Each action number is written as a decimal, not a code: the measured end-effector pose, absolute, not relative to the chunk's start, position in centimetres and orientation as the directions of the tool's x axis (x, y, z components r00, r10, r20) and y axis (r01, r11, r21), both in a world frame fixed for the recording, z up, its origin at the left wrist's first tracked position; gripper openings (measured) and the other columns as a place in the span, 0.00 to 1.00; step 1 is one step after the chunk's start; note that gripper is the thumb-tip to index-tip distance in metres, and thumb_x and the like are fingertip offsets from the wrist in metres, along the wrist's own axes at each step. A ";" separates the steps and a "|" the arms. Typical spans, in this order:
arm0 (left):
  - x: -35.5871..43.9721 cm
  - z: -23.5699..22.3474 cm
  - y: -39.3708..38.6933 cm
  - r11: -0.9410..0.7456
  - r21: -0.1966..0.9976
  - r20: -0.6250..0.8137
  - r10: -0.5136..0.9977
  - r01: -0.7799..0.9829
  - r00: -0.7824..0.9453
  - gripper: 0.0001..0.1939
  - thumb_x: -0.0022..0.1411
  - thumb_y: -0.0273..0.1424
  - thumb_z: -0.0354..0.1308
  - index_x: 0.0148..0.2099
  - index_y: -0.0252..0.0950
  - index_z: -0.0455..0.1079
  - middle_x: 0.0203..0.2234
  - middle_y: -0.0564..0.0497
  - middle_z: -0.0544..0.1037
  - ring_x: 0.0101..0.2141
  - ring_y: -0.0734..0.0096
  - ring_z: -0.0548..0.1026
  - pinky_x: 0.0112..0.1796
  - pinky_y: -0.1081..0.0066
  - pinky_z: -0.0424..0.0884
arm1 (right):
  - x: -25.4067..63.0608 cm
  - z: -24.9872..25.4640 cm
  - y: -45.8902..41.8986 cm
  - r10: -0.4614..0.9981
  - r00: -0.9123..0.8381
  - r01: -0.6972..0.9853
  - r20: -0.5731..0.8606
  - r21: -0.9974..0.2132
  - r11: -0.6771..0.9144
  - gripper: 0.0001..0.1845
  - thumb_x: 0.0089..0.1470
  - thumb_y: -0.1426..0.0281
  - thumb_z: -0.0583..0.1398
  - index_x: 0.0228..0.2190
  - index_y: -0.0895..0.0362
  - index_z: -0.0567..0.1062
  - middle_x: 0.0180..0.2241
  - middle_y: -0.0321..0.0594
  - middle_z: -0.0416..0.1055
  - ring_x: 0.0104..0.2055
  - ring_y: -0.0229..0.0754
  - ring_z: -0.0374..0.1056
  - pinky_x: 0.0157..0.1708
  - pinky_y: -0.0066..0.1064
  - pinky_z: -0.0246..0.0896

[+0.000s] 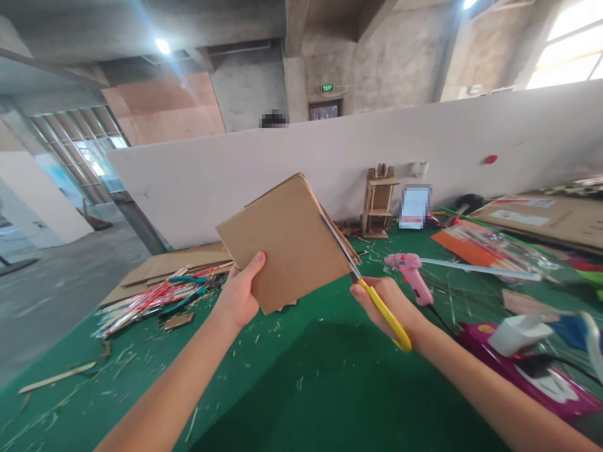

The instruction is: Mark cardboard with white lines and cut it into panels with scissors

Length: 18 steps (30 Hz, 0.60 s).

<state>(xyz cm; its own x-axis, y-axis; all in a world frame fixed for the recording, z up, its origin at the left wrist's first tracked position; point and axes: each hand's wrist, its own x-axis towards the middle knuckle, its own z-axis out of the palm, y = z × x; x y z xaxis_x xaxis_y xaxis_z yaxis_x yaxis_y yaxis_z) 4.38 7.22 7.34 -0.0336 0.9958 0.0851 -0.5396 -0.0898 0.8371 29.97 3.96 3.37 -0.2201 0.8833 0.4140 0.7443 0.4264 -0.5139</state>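
Cardboard [287, 245] pinched in our left hand [239, 294], scissors [365, 287] gripped in our right hand [394, 298]; if we slacken, it may twist!

Over the feed I see a green table [282, 351] carrying flat cardboard [563, 221], a red-and-white bundle [141, 302], a pink glue gun [415, 281], a little cardboard shelf [379, 213], a magenta power strip [502, 371] and a pale strip [56, 378].

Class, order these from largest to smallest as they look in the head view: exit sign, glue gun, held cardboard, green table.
1. Green table
2. Held cardboard
3. Glue gun
4. Exit sign, far in the background
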 end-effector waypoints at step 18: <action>4.8 6.4 6.8 -0.142 0.874 0.184 0.982 -0.465 0.046 0.23 0.47 0.33 0.68 0.47 0.39 0.71 0.41 0.48 0.79 0.44 0.58 0.76 0.47 0.60 0.71 | 30.1 3.4 3.6 0.873 -0.252 0.754 0.417 -0.481 0.447 0.24 0.61 0.59 0.43 0.15 0.54 0.56 0.15 0.34 0.59 0.18 0.36 0.56 0.22 0.29 0.48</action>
